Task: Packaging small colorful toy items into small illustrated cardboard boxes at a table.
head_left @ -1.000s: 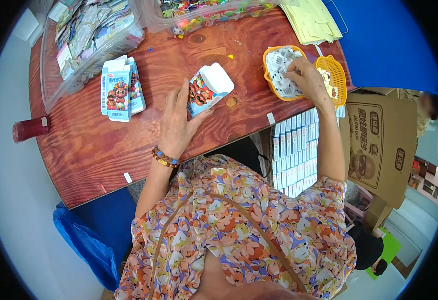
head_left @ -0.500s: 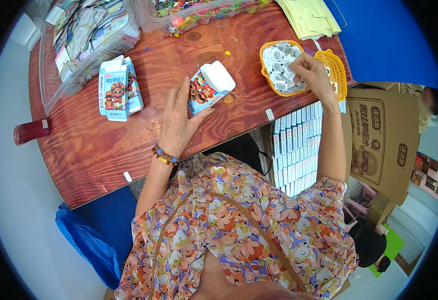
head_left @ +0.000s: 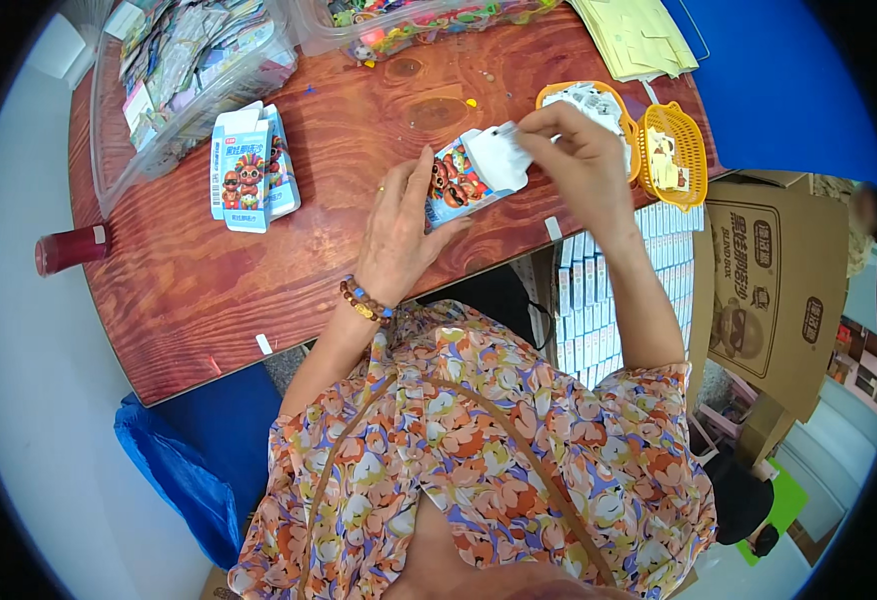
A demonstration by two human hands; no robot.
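My left hand [head_left: 395, 243] grips a small light-blue cardboard box [head_left: 457, 185] with cartoon figures on it. The box lies tilted above the wooden table, its white end flaps open toward the right. My right hand [head_left: 587, 165] is closed in a pinch on a small white packet [head_left: 506, 130], right at the open end of the box. Behind that hand stands an orange basket [head_left: 631, 122] of similar white packets, partly hidden by it. Touching it is a yellow basket [head_left: 700, 150] with small pale printed pieces.
Two similar blue boxes [head_left: 246, 172] overlap on the left. Clear bins of cards [head_left: 111, 160] and colourful trinkets [head_left: 399, 38] line the back, beside yellow papers [head_left: 634, 35]. A red jar [head_left: 71, 248] lies left. Packed small boxes [head_left: 587, 310] and a brown carton [head_left: 774, 290] are right.
My right hand has moved left from the orange basket to the box's open end, bringing a white packet. My left hand and the box have shifted right in the picture.
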